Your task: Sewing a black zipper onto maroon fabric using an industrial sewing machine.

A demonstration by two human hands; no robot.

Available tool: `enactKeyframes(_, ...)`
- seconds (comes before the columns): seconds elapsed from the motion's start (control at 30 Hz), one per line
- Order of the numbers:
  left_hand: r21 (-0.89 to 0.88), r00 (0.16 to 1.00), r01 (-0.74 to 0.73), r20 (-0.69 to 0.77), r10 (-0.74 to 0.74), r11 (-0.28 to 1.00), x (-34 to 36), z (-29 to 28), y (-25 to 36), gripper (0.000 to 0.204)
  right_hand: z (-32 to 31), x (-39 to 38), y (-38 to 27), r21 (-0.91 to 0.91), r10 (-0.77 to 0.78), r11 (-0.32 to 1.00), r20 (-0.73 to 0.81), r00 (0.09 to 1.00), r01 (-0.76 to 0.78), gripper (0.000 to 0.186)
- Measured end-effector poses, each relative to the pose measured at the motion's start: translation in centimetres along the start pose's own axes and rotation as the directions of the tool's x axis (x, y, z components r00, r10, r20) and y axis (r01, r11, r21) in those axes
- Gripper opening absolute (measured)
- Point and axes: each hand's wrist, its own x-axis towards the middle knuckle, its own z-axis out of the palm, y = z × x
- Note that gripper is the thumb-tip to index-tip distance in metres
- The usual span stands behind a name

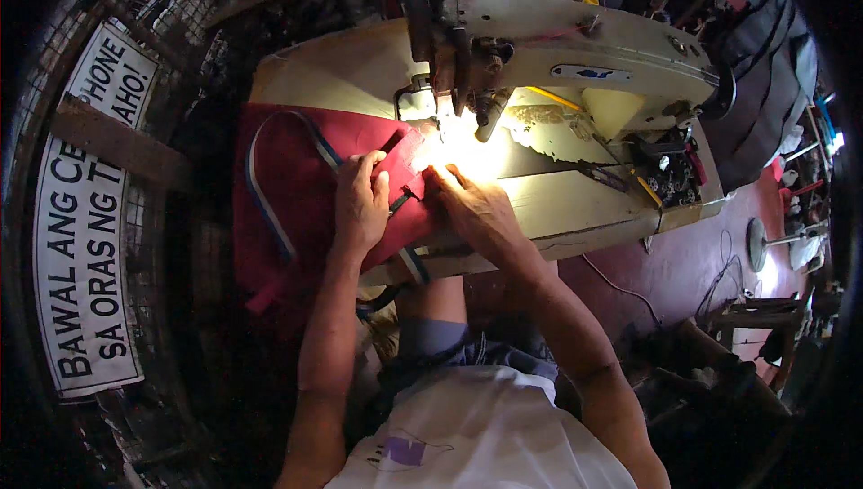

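Observation:
A red piece of fabric (288, 156) lies on the sewing machine's table, its upper right corner close under the needle area. With fingers bent and thumb close beside them, my left hand (362, 206) grips this fabric. My right hand (476, 210) has its fingertips drawn together on the fabric's right edge, just below the lit needle area; glare washes out the detail there. A striped blue and white strap (256, 179) loops over the fabric and passes under my left hand. The sewing machine (548, 44) has a pale body, with its head above my hands.
To the right on the table (575, 210) sit a yellow pencil (553, 96), a thin dark tool (604, 177) and a heap of small dark metal parts (665, 179). A white sign (85, 282) hangs on wire mesh at left. A cable (620, 289) runs across the reddish floor.

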Motion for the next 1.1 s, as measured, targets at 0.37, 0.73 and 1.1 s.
enactKeyframes(0.37, 0.124, 0.990, -0.060, 0.135, 0.043, 0.990, -0.7, -2.3, 0.5, 0.034, -0.5, 0.2, -1.0, 0.246, 0.079, 0.968, -0.102, 0.992, -0.052, 0.024)
enactKeyframes(0.73, 0.403, 0.919, -0.288, -0.140, 0.369, 0.869, 2.5, 0.6, 2.9, 0.037, -1.3, 0.9, 2.3, 0.049, -0.101, 0.994, 0.084, 0.991, 0.097, 0.037)
enactKeyframes(1.1, 0.084, 0.938, -0.331, 0.140, 0.318, 0.940, -1.0, 4.5, 5.2, 0.022, -3.2, 1.0, 4.8, 0.140, -0.173, 0.975, -0.001, 0.985, 0.172, 0.022)
